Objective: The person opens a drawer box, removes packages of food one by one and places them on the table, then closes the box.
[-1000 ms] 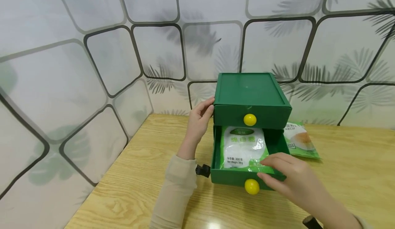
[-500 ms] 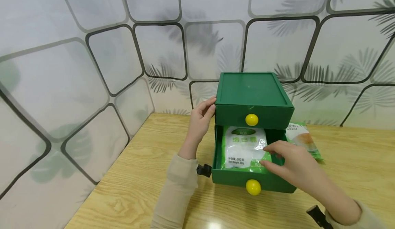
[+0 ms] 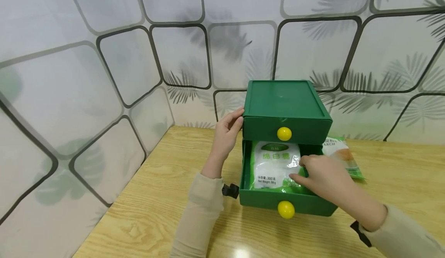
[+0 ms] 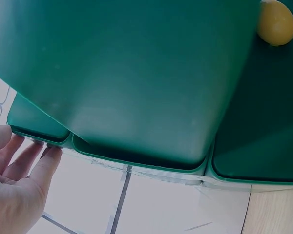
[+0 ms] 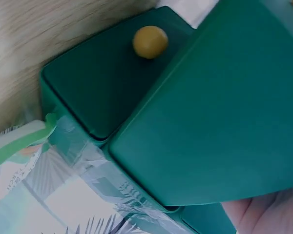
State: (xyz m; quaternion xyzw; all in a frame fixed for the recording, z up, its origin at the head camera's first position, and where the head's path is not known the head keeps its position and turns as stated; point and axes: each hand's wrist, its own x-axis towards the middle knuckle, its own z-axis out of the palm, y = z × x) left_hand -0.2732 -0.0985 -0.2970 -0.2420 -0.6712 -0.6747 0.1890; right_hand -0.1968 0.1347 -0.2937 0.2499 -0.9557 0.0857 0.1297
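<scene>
A green cabinet (image 3: 282, 99) with yellow knobs stands on the table, its middle drawer (image 3: 262, 201) pulled out. In that drawer lies a white and green bag of sugar (image 3: 272, 167). My right hand (image 3: 328, 177) reaches over the drawer's right side; its thumb is on the bag's face and its fingers curl down at the right edge, fingertips hidden. Behind the drawer front, only part of this hand shows in the right wrist view. My left hand (image 3: 225, 136) rests against the cabinet's upper left side, fingers (image 4: 48, 163) fairly straight on the wall.
A starch packet (image 3: 342, 155) lies on the wooden table (image 3: 149, 196) behind the drawer, to the right of the cabinet. Below the pulled-out drawer, a closed drawer (image 5: 102, 78) shows in the right wrist view. A patterned wall covering (image 3: 240, 49) rises behind and at left.
My right hand lifted off the bag's lower right part, then moved up and right and came down at its right edge. The left hand stays at the cabinet's side.
</scene>
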